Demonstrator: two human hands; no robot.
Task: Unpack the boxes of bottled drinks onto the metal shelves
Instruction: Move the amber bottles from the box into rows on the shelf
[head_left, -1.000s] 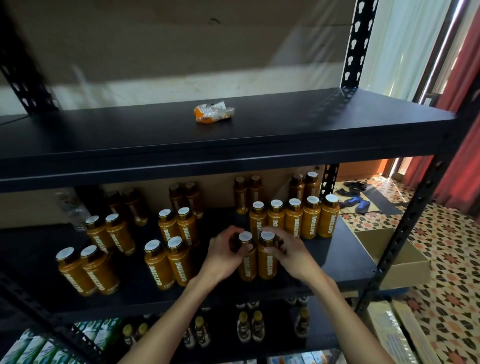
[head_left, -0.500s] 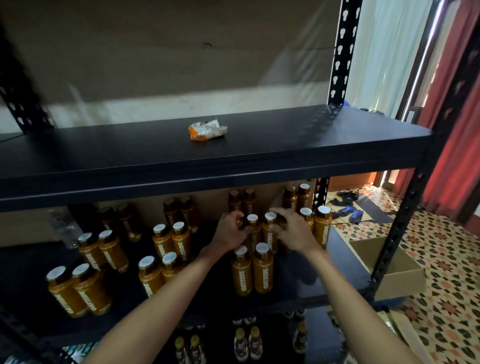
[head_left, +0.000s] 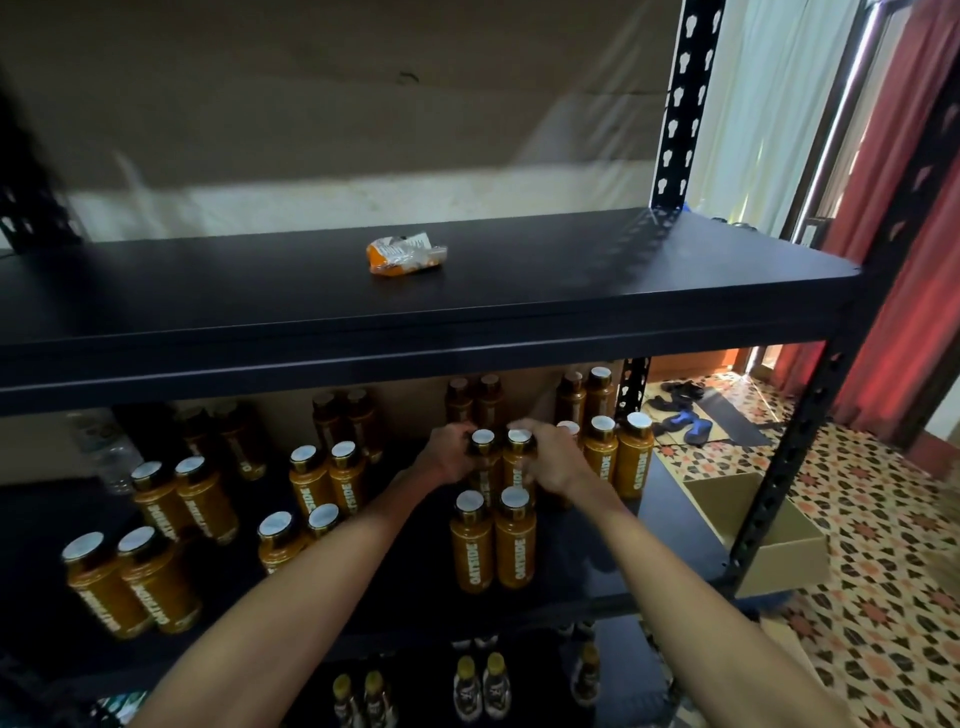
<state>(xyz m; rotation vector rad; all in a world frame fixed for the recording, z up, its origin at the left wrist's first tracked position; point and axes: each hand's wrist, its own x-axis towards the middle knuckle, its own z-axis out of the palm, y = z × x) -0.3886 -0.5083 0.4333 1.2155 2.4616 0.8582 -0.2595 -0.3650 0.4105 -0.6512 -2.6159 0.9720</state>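
Several amber OATSIDE bottles with white caps stand in pairs on the middle shelf (head_left: 597, 561) of a black metal rack. My left hand (head_left: 449, 457) grips the left bottle (head_left: 482, 462) of a pair in the second row. My right hand (head_left: 553, 460) grips the right bottle (head_left: 519, 457) of that pair. Both bottles stand upright, touching each other. A front pair (head_left: 493, 540) stands just before them, free of my hands. To the right stand two more bottles (head_left: 618, 462).
The top shelf (head_left: 571, 291) carries only a crumpled orange-and-white wrapper (head_left: 405, 254). More bottles (head_left: 480, 686) stand on the lower shelf. An open cardboard box (head_left: 769, 540) sits on the patterned floor at the right, past the rack's front post (head_left: 800, 457). Red curtains hang at far right.
My hands left the front pair standing near the shelf's front and reached back to the pair behind it. They now hold that second-row pair.
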